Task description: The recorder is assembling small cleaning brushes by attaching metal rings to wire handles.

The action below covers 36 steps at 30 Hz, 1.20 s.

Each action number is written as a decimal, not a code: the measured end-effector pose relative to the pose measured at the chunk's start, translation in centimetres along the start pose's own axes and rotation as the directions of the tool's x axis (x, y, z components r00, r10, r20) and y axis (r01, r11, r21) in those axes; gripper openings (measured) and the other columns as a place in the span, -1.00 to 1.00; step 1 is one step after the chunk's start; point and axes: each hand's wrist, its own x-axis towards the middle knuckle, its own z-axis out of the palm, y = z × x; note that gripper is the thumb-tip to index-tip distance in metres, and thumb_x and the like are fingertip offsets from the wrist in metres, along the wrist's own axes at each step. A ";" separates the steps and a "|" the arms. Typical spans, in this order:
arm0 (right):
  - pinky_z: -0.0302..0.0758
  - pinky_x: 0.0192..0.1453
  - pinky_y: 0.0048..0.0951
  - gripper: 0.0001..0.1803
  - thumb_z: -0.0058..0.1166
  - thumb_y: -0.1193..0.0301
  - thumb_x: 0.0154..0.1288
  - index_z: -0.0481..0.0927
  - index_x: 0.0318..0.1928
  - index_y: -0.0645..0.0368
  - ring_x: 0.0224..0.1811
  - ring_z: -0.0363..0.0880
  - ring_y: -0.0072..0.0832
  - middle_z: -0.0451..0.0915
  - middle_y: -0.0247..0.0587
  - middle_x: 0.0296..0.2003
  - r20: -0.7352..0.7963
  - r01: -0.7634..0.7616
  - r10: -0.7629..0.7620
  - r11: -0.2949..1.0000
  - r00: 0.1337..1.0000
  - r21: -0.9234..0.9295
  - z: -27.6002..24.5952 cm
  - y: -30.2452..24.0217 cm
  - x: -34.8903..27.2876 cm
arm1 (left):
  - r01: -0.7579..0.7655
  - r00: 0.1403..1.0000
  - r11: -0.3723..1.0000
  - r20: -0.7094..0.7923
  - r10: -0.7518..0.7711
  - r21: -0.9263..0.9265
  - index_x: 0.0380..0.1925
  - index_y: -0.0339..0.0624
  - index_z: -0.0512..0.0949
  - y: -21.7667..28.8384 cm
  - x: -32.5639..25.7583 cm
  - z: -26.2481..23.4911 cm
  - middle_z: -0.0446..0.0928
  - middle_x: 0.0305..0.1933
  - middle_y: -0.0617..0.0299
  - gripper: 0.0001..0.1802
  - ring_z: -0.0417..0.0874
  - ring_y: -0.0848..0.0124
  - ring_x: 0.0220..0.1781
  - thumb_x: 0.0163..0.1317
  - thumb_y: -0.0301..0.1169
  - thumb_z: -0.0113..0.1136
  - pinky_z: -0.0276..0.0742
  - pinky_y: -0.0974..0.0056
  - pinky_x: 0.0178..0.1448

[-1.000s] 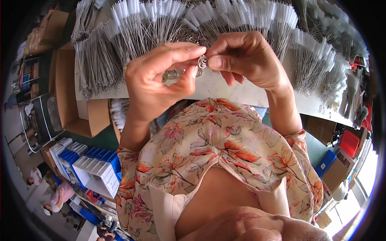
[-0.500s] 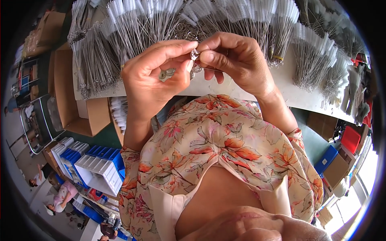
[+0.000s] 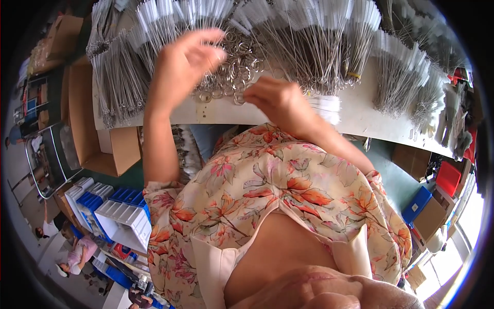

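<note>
My left hand [image 3: 182, 64] is raised over the left side of a pile of shiny metal rings [image 3: 237, 62]. Its fingers are apart and smeared by motion, and nothing shows in them. Lower and to the right, my right hand [image 3: 280, 99] has its fingers pinched together beside a loose metal ring [image 3: 239, 98] at the near edge of the pile. Whether the fingertips grip that ring is hidden. White bristles of a brush or brushes [image 3: 327, 108] lie on the table beside my right wrist.
Bundles of wire-handled brushes [image 3: 314, 46] line the back of the white table [image 3: 368, 110], with more bundles [image 3: 121, 77] at the left and right. An open cardboard box [image 3: 103, 149] stands left of the table. Blue and white crates [image 3: 123, 216] sit lower left, near other people.
My hands have come apart from the small metal piece they held together. The left moved up and left, opening; the right moved down, uncovering the ring pile.
</note>
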 end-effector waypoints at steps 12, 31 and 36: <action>0.50 -0.37 -0.27 -0.81 0.03 0.29 0.17 0.50 -0.45 0.15 -0.35 0.56 -0.19 0.55 -0.14 -0.40 -0.136 -0.231 0.187 0.802 0.973 -0.551 -1.3 3.4 6.5 | 0.142 0.935 0.736 -0.335 0.120 0.662 -0.45 -0.12 0.56 -7.1 5.0 -1.3 0.58 -0.49 0.12 -0.76 0.60 0.14 -0.42 0.06 -0.18 0.21 0.46 0.18 -0.34; 0.39 -0.47 -0.57 -0.79 -0.13 0.42 0.22 0.57 -0.29 0.20 -0.54 0.47 -0.60 0.52 -0.31 -0.58 -0.767 -0.274 0.257 0.955 0.588 0.110 -16.9 5.9 -0.2 | 0.549 0.834 0.486 -0.477 -0.277 0.680 -0.33 -0.34 0.50 -21.2 -6.8 -19.9 0.56 -0.38 -0.03 -0.61 0.55 0.13 -0.36 0.21 -0.15 0.08 0.43 0.19 -0.20; 0.48 -0.20 -0.25 -0.74 0.04 0.18 0.10 0.65 -0.30 0.02 -0.31 0.58 -0.20 0.59 -0.20 -0.38 -0.851 -0.841 0.288 0.464 0.439 -0.276 -22.1 10.7 -8.4 | 0.440 0.823 0.780 -0.548 -0.151 0.445 -0.37 -0.33 0.51 -22.6 -7.3 -18.9 0.58 -0.41 0.07 -0.80 0.56 0.32 -0.42 0.16 -0.37 0.15 0.44 0.28 -0.26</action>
